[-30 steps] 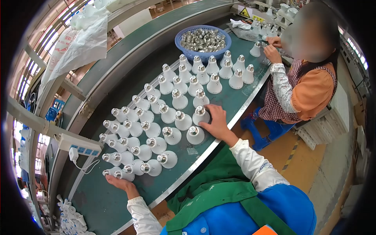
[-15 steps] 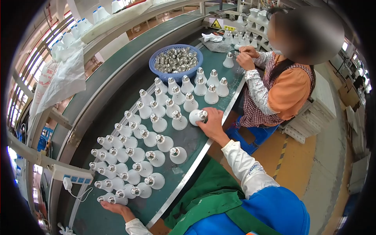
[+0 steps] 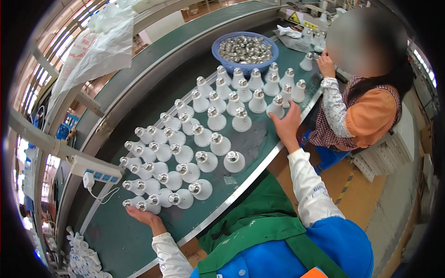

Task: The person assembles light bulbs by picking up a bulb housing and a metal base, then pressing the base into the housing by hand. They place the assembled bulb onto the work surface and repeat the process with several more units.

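Your right hand (image 3: 287, 124) has just moved off: half a second ago it was wrapped round a tipped bulb housing in the middle rows, and now it is up at 3 o'clock, open, fingers stretched and gripping nothing, with its fingertips at the skirt of the end housing (image 3: 276, 107) in the far group. That tipped piece is out of your grasp, so nothing is carried between the two groups. The white bulb housings (image 3: 234, 162) all rest on the green belt (image 3: 116, 238), most with their metal caps upward and a few near your left side leaning or lying over. They run in a band from 8 o'clock up to 1 o'clock. Your left hand (image 3: 141, 214) has not shifted over the last second. It is at 7 o'clock, palm up and cupped open against the last housings of the band, touching them but closed on none. The contact has therefore moved from the middle of the band to its far end, while the near end stays backed by your left palm. At 12 o'clock the blue basket (image 3: 218, 48) of loose metal caps sits just beyond the far group. At 2 o'clock a co-worker's hand (image 3: 327, 65) works on a single housing, apart from yours. The power strip (image 3: 95, 170) hangs off the rail at 9 o'clock
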Demonstrator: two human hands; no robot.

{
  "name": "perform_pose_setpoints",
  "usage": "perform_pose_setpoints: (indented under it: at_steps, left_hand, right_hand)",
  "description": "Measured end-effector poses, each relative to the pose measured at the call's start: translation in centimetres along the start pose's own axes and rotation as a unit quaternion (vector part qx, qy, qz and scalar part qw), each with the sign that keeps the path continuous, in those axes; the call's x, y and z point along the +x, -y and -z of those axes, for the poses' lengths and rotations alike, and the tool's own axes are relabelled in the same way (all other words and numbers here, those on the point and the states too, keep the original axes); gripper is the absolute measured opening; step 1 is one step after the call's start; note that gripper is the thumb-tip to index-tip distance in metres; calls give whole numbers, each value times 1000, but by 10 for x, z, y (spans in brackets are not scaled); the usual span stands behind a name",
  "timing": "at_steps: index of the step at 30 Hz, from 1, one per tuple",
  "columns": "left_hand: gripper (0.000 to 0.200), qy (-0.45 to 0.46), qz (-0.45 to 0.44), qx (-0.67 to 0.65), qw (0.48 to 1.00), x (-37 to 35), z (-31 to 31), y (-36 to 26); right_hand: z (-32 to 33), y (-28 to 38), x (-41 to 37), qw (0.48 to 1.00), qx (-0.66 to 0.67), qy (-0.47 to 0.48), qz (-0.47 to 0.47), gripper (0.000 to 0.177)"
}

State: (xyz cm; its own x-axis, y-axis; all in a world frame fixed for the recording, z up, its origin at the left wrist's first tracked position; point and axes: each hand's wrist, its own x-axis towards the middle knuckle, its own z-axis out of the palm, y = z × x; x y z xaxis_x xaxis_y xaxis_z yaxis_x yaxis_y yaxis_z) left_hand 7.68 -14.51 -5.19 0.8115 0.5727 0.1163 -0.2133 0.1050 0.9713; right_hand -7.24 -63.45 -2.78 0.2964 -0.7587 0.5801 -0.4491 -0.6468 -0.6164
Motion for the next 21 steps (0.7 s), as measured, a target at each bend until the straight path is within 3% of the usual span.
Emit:
perform_pose_setpoints:
  at_steps: [1,3,5,6,7,8,9,11,13,17,21]
  left_hand:
    - [43,-8,-5,2,1000,-1,-2,1]
    - [38,-6,-19,-12,1000,-3,-4,2]
    - [35,-1,-22,-32,999,16,10,30]
    - [31,0,-14,-76,997,5,0,17]
    - [30,-12,-90,-18,996,21,12,49]
    - [32,-10,-98,87,991,11,8,33]
    - [33,-18,-113,114,987,6,6,31]
    - [34,-66,-122,179,974,-7,-8,12]
    - [38,-46,-112,128,984,3,-1,27]
    - [45,-69,-131,210,966,-2,-3,14]
    - [42,-68,-124,204,969,-7,-6,8]
  right_hand:
    - [4,10,-8,1000,8,5,3,68]
    - [10,34,-24,986,21,-2,167,61]
    - [5,54,-32,966,25,47,254,46]
    - [0,62,-34,964,35,61,256,43]
    - [-8,66,-37,964,39,89,247,38]
    - [-15,65,-36,959,51,129,247,33]
    - [-23,64,-40,961,43,146,232,33]
    - [-42,45,-54,957,-3,177,228,41]
    - [-47,40,-57,948,-51,205,238,48]
    - [-70,8,-38,942,-101,158,279,38]
    - [-76,-25,-20,940,-118,156,279,45]
